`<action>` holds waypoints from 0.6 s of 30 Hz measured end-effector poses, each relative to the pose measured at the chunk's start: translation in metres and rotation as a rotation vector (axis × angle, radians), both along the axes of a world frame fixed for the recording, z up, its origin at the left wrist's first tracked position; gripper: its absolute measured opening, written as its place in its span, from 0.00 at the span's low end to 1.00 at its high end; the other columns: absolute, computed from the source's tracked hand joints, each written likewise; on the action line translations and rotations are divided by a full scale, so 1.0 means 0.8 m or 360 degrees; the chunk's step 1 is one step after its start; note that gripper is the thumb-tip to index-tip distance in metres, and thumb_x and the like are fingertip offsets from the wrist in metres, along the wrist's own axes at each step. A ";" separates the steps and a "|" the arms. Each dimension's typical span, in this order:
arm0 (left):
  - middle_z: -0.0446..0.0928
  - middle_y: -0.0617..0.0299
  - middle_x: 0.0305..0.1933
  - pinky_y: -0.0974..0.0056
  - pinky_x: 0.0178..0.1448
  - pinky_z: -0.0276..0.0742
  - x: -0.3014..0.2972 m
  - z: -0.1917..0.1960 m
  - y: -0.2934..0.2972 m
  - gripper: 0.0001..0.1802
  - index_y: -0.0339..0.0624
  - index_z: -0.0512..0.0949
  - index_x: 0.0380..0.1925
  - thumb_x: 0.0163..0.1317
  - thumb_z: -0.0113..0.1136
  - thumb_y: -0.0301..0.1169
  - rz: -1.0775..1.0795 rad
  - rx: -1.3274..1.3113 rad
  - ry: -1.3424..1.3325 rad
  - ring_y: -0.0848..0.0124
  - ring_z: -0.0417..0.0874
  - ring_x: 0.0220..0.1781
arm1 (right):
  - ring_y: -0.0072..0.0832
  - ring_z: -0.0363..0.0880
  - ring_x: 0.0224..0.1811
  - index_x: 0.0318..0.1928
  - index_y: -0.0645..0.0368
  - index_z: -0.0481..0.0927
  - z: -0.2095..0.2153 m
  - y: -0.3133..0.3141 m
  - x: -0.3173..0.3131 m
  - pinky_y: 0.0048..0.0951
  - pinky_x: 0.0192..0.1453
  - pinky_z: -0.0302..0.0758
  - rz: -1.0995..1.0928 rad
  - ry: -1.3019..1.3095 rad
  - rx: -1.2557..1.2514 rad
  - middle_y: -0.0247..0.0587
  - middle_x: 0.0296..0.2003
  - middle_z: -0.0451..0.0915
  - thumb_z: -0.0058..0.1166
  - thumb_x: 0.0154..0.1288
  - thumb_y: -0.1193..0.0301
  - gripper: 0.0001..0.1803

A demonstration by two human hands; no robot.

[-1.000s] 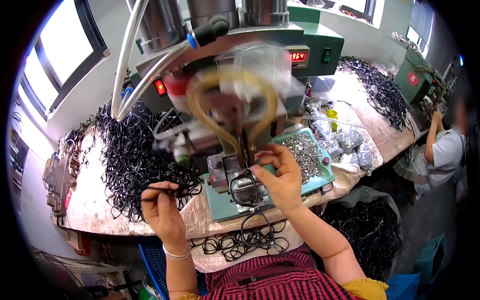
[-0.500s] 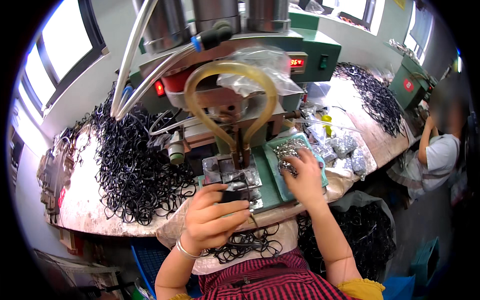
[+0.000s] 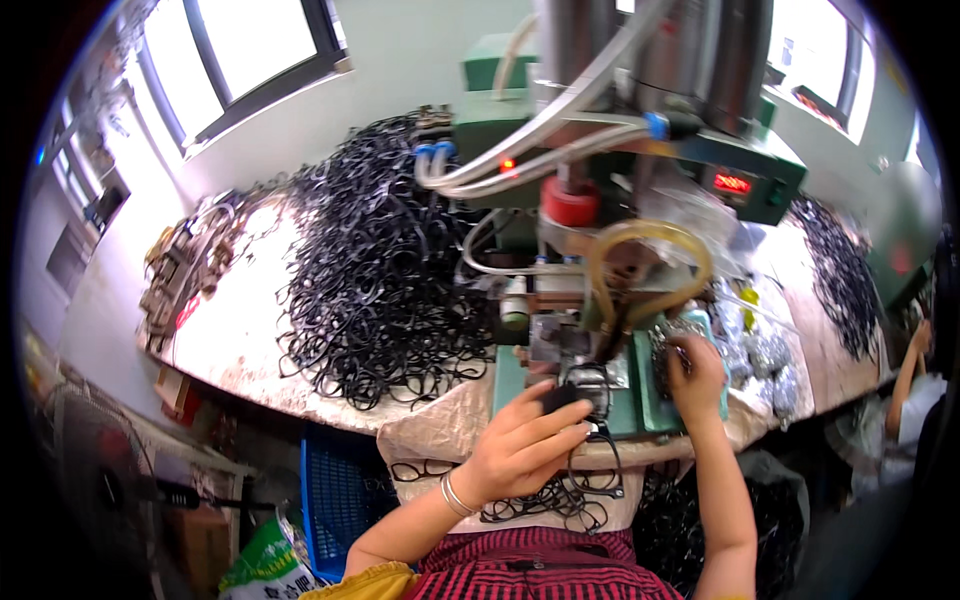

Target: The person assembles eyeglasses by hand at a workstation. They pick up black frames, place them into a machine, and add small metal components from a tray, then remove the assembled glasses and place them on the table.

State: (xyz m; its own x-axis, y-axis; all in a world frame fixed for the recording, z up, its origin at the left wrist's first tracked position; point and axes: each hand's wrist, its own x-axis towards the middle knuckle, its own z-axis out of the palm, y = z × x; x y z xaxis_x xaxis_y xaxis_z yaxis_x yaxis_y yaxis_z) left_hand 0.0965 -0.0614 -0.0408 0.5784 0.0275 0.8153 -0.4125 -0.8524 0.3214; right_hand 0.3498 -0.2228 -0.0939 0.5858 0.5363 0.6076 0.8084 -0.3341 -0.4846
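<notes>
My left hand (image 3: 525, 445), with a bangle on the wrist, reaches the front of a green bench machine. Its fingers are bent round a black spectacle frame (image 3: 600, 388) at the metal fixture (image 3: 548, 340). A black patch (image 3: 560, 398) covers part of the fingertips; I cannot tell what it is. My right hand (image 3: 702, 385) is over a teal tray (image 3: 716, 322) of small shiny metal parts (image 3: 682, 327). Its fingers are curled together among the parts, and what they pinch is too small to see. Another thin black frame (image 3: 617, 465) hangs below the machine's edge.
A large heap of black frames (image 3: 370, 270) covers the table left of the machine. A bent yellowish hose (image 3: 705, 265) hangs above the fixture. Bags of metal parts (image 3: 770, 355) lie right of the tray. A blue crate (image 3: 335, 500) stands below left; another person (image 3: 915, 390) sits far right.
The view has swung left, so the machine and both hands appear farther right. My right hand's fingers, spread over the tray before, are now curled together. My left hand stays at the fixture.
</notes>
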 end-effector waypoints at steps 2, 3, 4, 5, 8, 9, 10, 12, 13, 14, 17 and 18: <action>0.84 0.51 0.54 0.46 0.66 0.72 -0.013 -0.036 0.008 0.23 0.40 0.81 0.51 0.52 0.68 0.19 0.0505 -0.0122 -0.0239 0.57 0.84 0.50 | 0.38 0.84 0.37 0.37 0.63 0.82 -0.014 -0.015 -0.010 0.34 0.45 0.78 -0.0233 0.0150 0.0253 0.45 0.34 0.85 0.62 0.60 0.77 0.06; 0.81 0.49 0.58 0.45 0.70 0.62 -0.018 -0.039 0.017 0.24 0.38 0.79 0.53 0.53 0.69 0.22 0.0799 -0.0242 -0.0154 0.50 0.80 0.59 | 0.34 0.83 0.36 0.37 0.64 0.82 -0.007 -0.016 -0.021 0.31 0.45 0.77 -0.0213 0.0375 0.0322 0.43 0.33 0.84 0.62 0.60 0.77 0.05; 0.72 0.45 0.68 0.44 0.75 0.52 -0.010 -0.035 0.035 0.32 0.37 0.73 0.61 0.54 0.70 0.25 0.1066 -0.0364 0.0061 0.46 0.72 0.68 | 0.30 0.83 0.35 0.37 0.64 0.82 -0.004 -0.014 -0.031 0.29 0.45 0.77 -0.0200 0.0599 0.0388 0.41 0.32 0.84 0.62 0.61 0.78 0.04; 0.61 0.43 0.76 0.43 0.78 0.48 0.003 -0.018 0.048 0.41 0.35 0.65 0.68 0.54 0.72 0.30 0.1230 -0.0365 0.0286 0.46 0.63 0.74 | 0.27 0.82 0.35 0.37 0.64 0.82 -0.006 -0.014 -0.037 0.28 0.45 0.76 -0.0145 0.0599 0.0388 0.40 0.32 0.84 0.62 0.61 0.79 0.04; 0.46 0.45 0.82 0.44 0.81 0.44 0.045 -0.032 0.112 0.55 0.32 0.57 0.73 0.48 0.77 0.39 0.1446 -0.0232 0.0832 0.48 0.51 0.81 | 0.22 0.80 0.35 0.38 0.65 0.82 -0.003 0.016 -0.037 0.25 0.44 0.76 0.0046 0.0627 0.0499 0.36 0.31 0.83 0.61 0.62 0.80 0.04; 0.46 0.46 0.82 0.44 0.81 0.44 0.050 -0.024 0.127 0.53 0.34 0.58 0.72 0.49 0.76 0.39 0.1476 -0.0114 0.0837 0.48 0.51 0.81 | 0.21 0.80 0.34 0.38 0.65 0.82 -0.003 0.022 -0.037 0.24 0.44 0.76 0.0075 0.0700 0.0527 0.35 0.31 0.83 0.61 0.63 0.80 0.04; 0.48 0.47 0.82 0.43 0.81 0.44 0.047 -0.013 0.138 0.51 0.35 0.60 0.72 0.50 0.76 0.38 0.1566 -0.0064 0.0656 0.48 0.52 0.81 | 0.20 0.80 0.34 0.39 0.65 0.82 -0.001 0.026 -0.039 0.23 0.44 0.76 0.0106 0.0773 0.0552 0.34 0.31 0.83 0.61 0.63 0.81 0.04; 0.53 0.49 0.81 0.43 0.81 0.45 0.045 0.014 0.155 0.46 0.40 0.63 0.71 0.53 0.74 0.36 0.1730 -0.0033 0.0126 0.48 0.54 0.81 | 0.18 0.79 0.35 0.41 0.64 0.83 -0.003 0.017 -0.037 0.22 0.45 0.76 0.0057 0.0945 0.0637 0.31 0.32 0.83 0.61 0.65 0.80 0.05; 0.61 0.49 0.76 0.46 0.77 0.53 0.034 0.038 0.162 0.37 0.40 0.70 0.64 0.53 0.72 0.31 0.1824 0.0061 -0.0145 0.51 0.62 0.74 | 0.18 0.79 0.35 0.41 0.64 0.84 -0.004 0.009 -0.039 0.21 0.45 0.76 0.0033 0.1023 0.0695 0.31 0.32 0.83 0.61 0.65 0.80 0.05; 0.69 0.49 0.70 0.48 0.73 0.61 0.019 0.057 0.170 0.29 0.40 0.76 0.57 0.52 0.70 0.26 0.1909 0.0141 -0.0413 0.53 0.70 0.67 | 0.18 0.79 0.35 0.42 0.64 0.84 -0.005 0.001 -0.044 0.21 0.46 0.76 0.0005 0.1100 0.0740 0.31 0.32 0.83 0.61 0.65 0.80 0.06; 0.80 0.52 0.53 0.54 0.64 0.69 -0.004 0.079 0.207 0.16 0.39 0.80 0.44 0.54 0.65 0.20 0.1640 0.0243 -0.0305 0.55 0.77 0.57 | 0.18 0.80 0.35 0.42 0.64 0.85 0.001 -0.006 -0.040 0.21 0.42 0.76 0.0022 0.0958 0.0611 0.32 0.34 0.84 0.62 0.63 0.80 0.07; 0.82 0.53 0.46 0.55 0.62 0.71 -0.003 0.076 0.222 0.13 0.39 0.81 0.41 0.54 0.64 0.19 0.1557 0.0369 -0.0199 0.55 0.79 0.54 | 0.18 0.80 0.35 0.42 0.63 0.85 0.004 -0.002 -0.037 0.22 0.41 0.76 0.0032 0.0868 0.0568 0.33 0.34 0.85 0.62 0.63 0.80 0.07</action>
